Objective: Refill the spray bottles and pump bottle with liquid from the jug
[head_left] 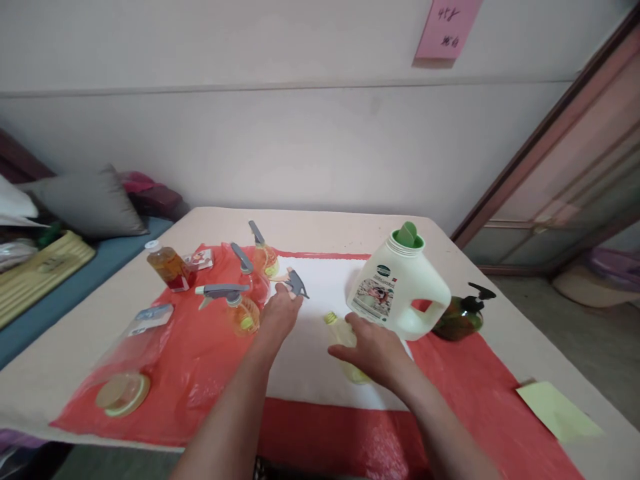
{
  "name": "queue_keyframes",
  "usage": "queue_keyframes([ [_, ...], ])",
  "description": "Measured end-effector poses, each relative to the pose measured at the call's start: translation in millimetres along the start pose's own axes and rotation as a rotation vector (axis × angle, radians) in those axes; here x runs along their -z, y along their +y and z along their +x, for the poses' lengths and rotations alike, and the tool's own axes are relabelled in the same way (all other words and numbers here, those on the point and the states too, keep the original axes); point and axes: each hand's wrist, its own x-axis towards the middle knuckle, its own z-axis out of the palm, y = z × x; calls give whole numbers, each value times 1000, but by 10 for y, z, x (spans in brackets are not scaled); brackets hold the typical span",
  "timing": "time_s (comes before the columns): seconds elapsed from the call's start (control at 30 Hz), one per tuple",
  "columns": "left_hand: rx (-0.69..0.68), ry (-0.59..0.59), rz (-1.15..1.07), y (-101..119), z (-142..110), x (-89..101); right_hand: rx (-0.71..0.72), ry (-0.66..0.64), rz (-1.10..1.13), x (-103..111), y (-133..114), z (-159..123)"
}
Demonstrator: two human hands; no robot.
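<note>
My left hand [281,312] pinches a grey trigger spray head [296,283] over the white sheet [325,293]. My right hand [373,350] lies closed over a small open-necked yellowish bottle [340,333] lying on that sheet. Three spray bottles with grey triggers stand just left of my left hand: one [235,308] nearest, one [250,277] behind it, one [264,253] furthest back. A large white detergent jug [403,287] with a green cap stands right of my right hand.
A red plastic sheet [200,373] covers the beige table [325,227]. An amber bottle [169,265] and a clear bag with a lid [125,373] lie at the left. A dark green pump bottle [463,317] stands beside the jug. A yellow-green note [557,410] lies at the right.
</note>
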Motion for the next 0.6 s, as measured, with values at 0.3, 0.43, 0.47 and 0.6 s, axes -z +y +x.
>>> queue_keyframes([
  [0.3, -37, -34, 218, -124, -45, -183, 114, 80, 408, -186, -123, 45],
  [0.43, -82, 1, 143, -10, -32, -24, 58, 150, 646, -304, -72, 162],
  [0.47, -99, 9, 110, 26, -31, 26, 49, 171, 678, -361, -65, 199],
  [0.6, -164, 31, -8, 134, -78, 171, 53, 189, 651, -599, -46, 320],
])
